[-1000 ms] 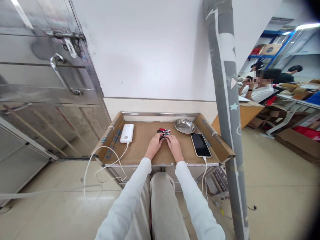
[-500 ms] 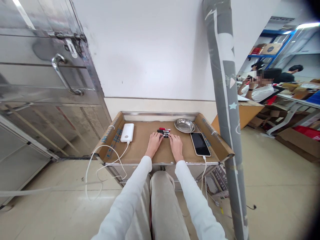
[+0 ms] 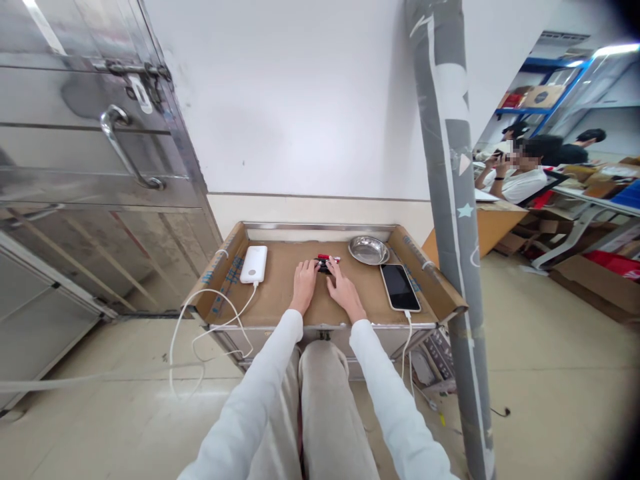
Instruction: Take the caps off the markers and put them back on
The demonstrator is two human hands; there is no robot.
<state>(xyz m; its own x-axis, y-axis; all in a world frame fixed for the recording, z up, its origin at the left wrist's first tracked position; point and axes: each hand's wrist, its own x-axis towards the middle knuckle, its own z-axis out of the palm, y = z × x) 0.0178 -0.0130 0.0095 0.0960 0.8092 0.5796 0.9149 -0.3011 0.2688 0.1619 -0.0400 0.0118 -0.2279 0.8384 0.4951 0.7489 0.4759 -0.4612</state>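
A red pen [image 3: 326, 257] lies across the middle of the cardboard-covered cart top. Black pens [image 3: 323, 268] lie close together just in front of it, partly hidden by my fingers. My left hand [image 3: 305, 279] has its fingertips closed at the left ends of the black pens. From the right, my right hand [image 3: 344, 288] reaches over them with fingers stretched forward, the tips touching the pens near the red one. Its thumb sits apart, nearer to me. How many pens are under the fingers I cannot tell.
A white power bank [image 3: 254, 265] with a cable lies at the left. To the right are a round metal dish [image 3: 369, 250] and a phone [image 3: 400, 287] on a cable. A wrapped grey pole [image 3: 453, 200] stands beside the cart. People sit at the far right.
My right hand has moved forward and left over the pens, its fingers now stretched further. My left hand has shifted slightly forward at the pens' left ends.
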